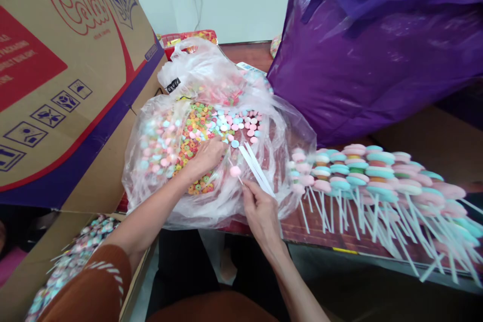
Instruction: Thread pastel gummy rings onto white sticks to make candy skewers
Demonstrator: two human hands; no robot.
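Pinched in my right hand (260, 209) is a thin white stick with a pink candy disc (235, 171) threaded on it. Over the loose candies, my left hand (209, 155) has its fingers curled in; anything between the fingertips is hidden. Beneath and around it lie green, orange and yellow candy rings (198, 123) and pink, white and blue candy discs (252, 123). They rest on a spread clear plastic bag (211, 211). Several loose white sticks (258, 168) lie just beyond my right hand.
Many finished-looking candy skewers (362, 176) are piled on the table's right side. A large printed carton (75, 85) stands at left; another open box holds more candy skewers (81, 256). A purple bag (362, 55) stands at back right. Behind the candies sits a knotted plastic bag (204, 70).
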